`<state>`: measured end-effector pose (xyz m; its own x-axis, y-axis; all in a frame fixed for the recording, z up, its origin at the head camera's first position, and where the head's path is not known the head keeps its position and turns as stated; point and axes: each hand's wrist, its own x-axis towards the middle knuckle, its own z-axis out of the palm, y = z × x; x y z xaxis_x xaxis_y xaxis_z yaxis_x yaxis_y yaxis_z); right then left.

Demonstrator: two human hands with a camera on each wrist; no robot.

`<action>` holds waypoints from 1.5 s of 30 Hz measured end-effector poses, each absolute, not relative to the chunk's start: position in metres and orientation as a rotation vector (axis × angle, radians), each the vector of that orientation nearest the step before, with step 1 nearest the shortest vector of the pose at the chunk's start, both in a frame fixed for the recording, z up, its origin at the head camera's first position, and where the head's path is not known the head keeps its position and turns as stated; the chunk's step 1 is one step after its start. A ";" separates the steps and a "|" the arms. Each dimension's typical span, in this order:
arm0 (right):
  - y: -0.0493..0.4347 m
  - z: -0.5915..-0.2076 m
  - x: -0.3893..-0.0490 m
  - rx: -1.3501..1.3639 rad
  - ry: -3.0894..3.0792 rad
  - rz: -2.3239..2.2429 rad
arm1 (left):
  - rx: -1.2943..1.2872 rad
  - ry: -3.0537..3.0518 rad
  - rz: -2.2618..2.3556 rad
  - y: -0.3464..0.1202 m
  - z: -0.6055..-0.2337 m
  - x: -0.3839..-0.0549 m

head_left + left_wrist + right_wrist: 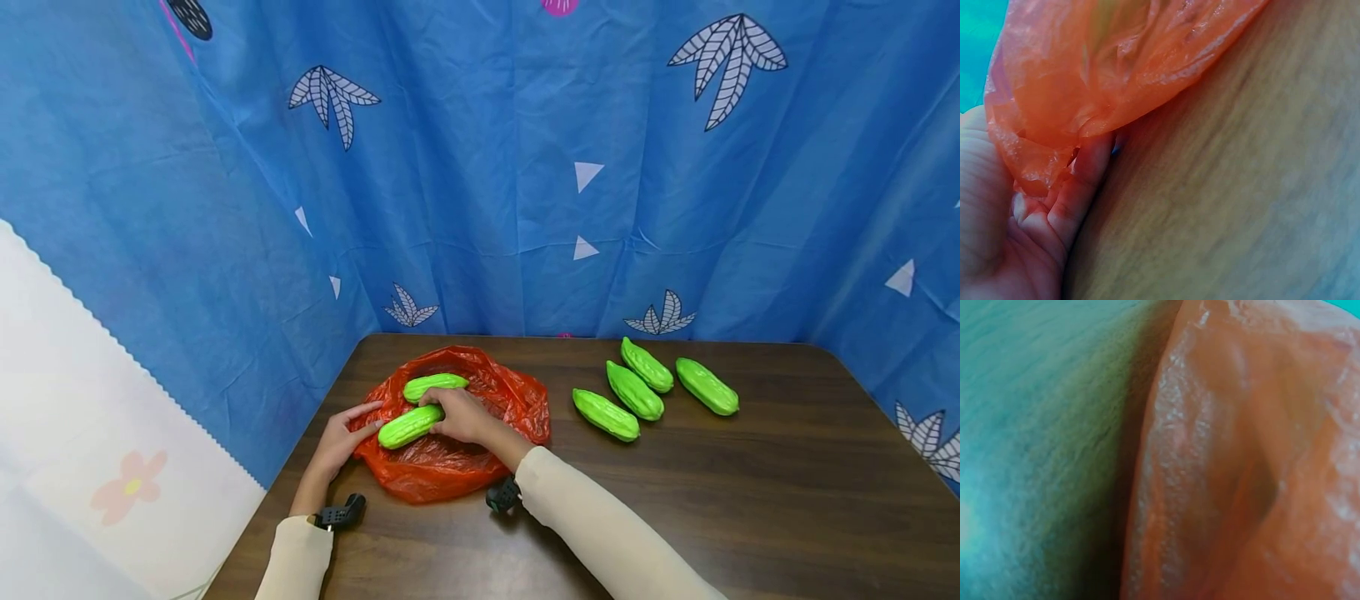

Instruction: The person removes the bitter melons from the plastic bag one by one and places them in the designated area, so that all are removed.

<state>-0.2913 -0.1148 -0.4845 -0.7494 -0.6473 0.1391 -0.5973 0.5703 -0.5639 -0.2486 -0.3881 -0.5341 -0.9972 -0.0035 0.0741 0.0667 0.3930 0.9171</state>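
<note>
A red plastic bag [468,479] lies spread wide at the left of the table, its mouth facing up. My left hand [339,437] holds its left rim; in the left wrist view the bag's edge [1041,162] sits between thumb and fingers. Inside the bag, my right hand [461,415] grips the right end of a bright green, ridged bitter melon [405,427]. Another bitter melon [431,386] lies just behind it in the bag. In the right wrist view the bag's wall [1179,456] fills much of the picture and hides the right hand.
Several more bitter melons lie right of the bag: one [606,414] nearest it, two side by side [634,392] [647,365], and one [707,387] farther right. A blue patterned curtain [510,167] hangs behind the brown wooden table [787,500].
</note>
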 end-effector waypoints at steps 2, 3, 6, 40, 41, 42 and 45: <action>-0.113 -0.482 -0.290 -1.085 2.708 -0.925 | -0.063 -2.566 -1.691 -0.388 -0.534 -0.248; -0.112 -0.481 -0.289 -1.091 2.708 -0.924 | -0.063 -2.565 -1.692 -0.387 -0.534 -0.248; -0.109 -0.479 -0.288 -1.106 2.709 -0.926 | -0.051 -2.560 -1.700 -0.387 -0.534 -0.248; -0.069 -0.452 -0.261 -1.186 2.748 -1.065 | -0.025 -2.575 -1.718 -0.386 -0.532 -0.247; -0.067 -0.451 -0.260 -1.188 2.748 -1.070 | -0.025 -2.577 -1.715 -0.386 -0.532 -0.246; -0.066 -0.450 -0.259 -1.192 2.748 -1.075 | -0.023 -2.574 -1.719 -0.386 -0.532 -0.246; -0.062 -0.447 -0.257 -1.191 2.747 -1.091 | -0.013 -2.576 -1.718 -0.386 -0.531 -0.247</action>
